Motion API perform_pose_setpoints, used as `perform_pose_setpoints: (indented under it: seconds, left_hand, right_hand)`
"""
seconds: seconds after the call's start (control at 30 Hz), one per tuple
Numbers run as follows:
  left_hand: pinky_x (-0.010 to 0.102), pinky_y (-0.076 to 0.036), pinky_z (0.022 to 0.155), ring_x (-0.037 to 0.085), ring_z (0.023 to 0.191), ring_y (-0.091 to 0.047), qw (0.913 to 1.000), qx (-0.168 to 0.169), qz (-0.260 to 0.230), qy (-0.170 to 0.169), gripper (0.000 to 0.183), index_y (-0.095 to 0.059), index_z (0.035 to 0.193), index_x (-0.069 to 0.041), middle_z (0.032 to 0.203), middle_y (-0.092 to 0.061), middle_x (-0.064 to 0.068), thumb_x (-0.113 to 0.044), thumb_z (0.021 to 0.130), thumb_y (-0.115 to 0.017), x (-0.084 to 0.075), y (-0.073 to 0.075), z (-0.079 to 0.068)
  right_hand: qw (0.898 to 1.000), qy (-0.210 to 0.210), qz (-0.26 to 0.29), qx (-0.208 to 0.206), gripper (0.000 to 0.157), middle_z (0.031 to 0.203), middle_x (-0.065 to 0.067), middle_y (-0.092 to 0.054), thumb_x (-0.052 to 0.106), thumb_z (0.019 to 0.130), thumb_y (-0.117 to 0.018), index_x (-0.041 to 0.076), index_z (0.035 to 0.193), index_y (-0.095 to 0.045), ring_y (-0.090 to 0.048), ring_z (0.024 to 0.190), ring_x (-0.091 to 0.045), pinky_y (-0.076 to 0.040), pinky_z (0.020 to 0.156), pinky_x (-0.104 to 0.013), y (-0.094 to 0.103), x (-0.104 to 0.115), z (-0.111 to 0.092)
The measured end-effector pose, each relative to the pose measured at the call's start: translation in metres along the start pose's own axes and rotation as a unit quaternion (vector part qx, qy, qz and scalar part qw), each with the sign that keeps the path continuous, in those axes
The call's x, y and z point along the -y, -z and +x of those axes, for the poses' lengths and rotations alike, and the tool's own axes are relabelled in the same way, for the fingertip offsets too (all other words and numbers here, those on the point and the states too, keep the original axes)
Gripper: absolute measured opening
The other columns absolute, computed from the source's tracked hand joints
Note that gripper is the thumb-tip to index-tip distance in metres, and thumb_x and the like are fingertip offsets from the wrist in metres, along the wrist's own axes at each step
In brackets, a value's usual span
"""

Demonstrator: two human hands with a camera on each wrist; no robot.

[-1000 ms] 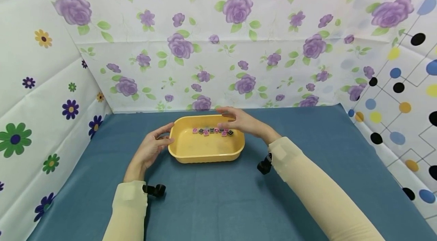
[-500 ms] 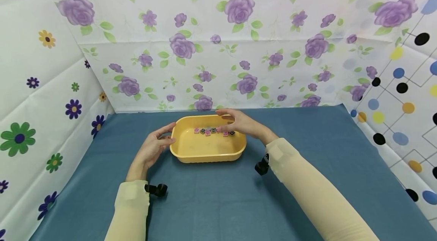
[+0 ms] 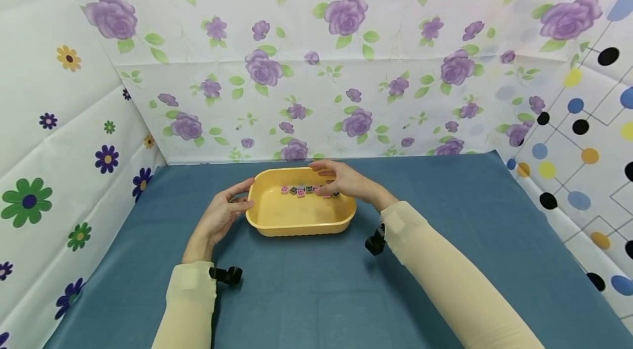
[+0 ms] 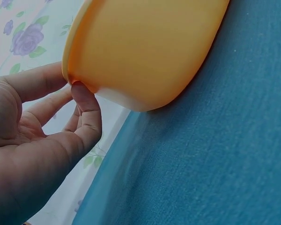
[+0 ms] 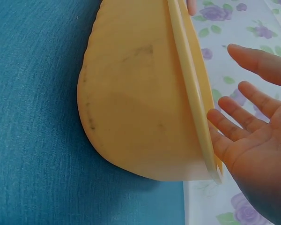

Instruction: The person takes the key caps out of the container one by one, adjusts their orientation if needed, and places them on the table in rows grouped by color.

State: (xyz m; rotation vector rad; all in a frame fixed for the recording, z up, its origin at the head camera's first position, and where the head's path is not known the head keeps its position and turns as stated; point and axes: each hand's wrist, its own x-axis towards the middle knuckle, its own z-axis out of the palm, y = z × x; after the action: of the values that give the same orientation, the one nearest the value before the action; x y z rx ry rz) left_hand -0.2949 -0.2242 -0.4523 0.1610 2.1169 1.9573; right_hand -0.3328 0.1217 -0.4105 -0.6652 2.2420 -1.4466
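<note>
A yellow plastic basin (image 3: 296,217) stands on the blue cloth. In it, toward the far side, lies an uneven row of small square pink and black tiles (image 3: 300,193). My left hand (image 3: 220,217) pinches the basin's left rim, its thumb (image 4: 86,96) bent up under the lip in the left wrist view. Over the right end of the basin hovers my right hand (image 3: 348,181), fingers spread and gently bent, with nothing visible between them. It hides some tiles at the right in the head view. The right wrist view shows the fingers (image 5: 234,126) beside the rim.
Blue cloth (image 3: 316,294) covers the table around the basin. A floral sheet (image 3: 346,90) hangs behind it, and patterned sheets (image 3: 74,173) flank both sides. Each wrist carries a small black camera (image 3: 376,240).
My right hand has shifted slightly left and downward over the tiles, covering more of those at the right end. The left hand keeps its place on the rim.
</note>
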Motion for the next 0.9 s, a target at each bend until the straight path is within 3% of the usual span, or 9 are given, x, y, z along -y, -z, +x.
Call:
perform_pose_setpoints:
  seconds: [0.4, 0.63, 0.9]
  left_hand:
    - [0.026, -0.051, 0.094, 0.030, 0.121, -0.057, 0.9998, 0.014, -0.014, 0.002, 0.072, -0.037, 0.163, -0.012, 0.156, -0.040, 0.017, 0.004, 0.099, -0.066, 0.003, 0.003, 0.000]
    - [0.026, -0.049, 0.096, 0.023, 0.116, -0.058, 0.9997, 0.020, -0.015, -0.004, 0.071, -0.036, 0.164, -0.012, 0.157, -0.038, 0.019, 0.003, 0.100, -0.064, 0.002, 0.003, 0.001]
    - [0.029, -0.046, 0.098, 0.025, 0.117, -0.057, 0.9998, 0.017, -0.011, 0.001, 0.069, -0.037, 0.163, -0.013, 0.157, -0.038, 0.018, 0.002, 0.101, -0.063, 0.001, 0.003, 0.000]
  right_hand:
    - [1.000, 0.001, -0.003, 0.004, 0.072, 0.165, -0.011, -0.036, 0.018, 0.098, -0.074, 0.013, 0.161, -0.040, -0.032, 0.152, -0.033, -0.034, 0.118, -0.054, -0.005, 0.000, 0.004]
    - [1.000, 0.002, -0.002, 0.003, 0.072, 0.164, -0.012, -0.037, 0.014, 0.097, -0.073, 0.012, 0.161, -0.040, -0.034, 0.151, -0.034, -0.035, 0.117, -0.053, -0.008, -0.002, 0.008]
    - [1.000, 0.001, 0.004, -0.009, 0.068, 0.162, -0.015, -0.040, 0.009, 0.099, -0.070, 0.008, 0.160, -0.041, -0.037, 0.149, -0.036, -0.034, 0.118, -0.054, -0.012, -0.007, 0.012]
